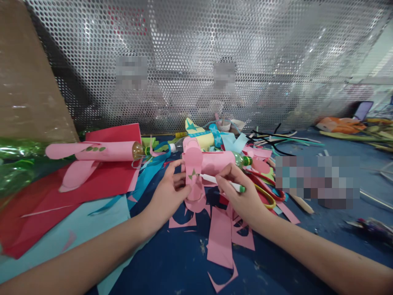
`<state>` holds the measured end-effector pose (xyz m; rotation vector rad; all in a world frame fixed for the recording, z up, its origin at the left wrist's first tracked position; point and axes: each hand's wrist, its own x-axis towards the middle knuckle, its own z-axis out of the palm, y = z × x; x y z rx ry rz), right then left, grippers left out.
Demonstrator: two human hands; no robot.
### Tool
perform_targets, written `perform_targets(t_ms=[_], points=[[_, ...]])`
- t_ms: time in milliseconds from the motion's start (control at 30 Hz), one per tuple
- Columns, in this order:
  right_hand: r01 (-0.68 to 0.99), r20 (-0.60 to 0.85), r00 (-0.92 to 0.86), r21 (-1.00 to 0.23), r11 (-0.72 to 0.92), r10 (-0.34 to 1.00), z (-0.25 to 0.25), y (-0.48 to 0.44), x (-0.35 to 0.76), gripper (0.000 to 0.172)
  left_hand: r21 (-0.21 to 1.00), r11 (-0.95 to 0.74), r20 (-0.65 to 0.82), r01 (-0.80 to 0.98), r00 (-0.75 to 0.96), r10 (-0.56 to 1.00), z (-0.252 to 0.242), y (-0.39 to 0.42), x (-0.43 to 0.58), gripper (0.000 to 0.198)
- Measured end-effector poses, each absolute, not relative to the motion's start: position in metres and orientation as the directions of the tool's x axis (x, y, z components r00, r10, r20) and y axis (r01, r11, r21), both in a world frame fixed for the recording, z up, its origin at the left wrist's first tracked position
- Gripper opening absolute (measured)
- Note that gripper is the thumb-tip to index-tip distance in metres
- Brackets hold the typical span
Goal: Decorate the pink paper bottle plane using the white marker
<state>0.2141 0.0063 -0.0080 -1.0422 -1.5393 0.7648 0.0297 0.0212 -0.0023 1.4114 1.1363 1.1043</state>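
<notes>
Pink paper (215,162) wraps a bottle (238,159) on the blue table (172,262), its flap (194,159) pinched at the edge by the curled left hand (170,189), the right hand (240,189), angled in opposite, gripping a white marker (209,178) slanted toward the flap.

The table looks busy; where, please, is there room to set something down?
The table shows bare between the light-blue paper and pink scraps, and between those scraps and the right forearm. It is crowded around the left hand and right hand.
</notes>
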Motion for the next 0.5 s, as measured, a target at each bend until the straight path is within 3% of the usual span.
perform_targets(t_ms=[500], points=[[0.234,0.431,-0.058,-0.871,0.431,0.901,-0.0091,0.0058,0.2145,0.022,0.992,-0.082,0.066,0.100,0.154,0.986,-0.0003,0.0199,0.0305,0.058]])
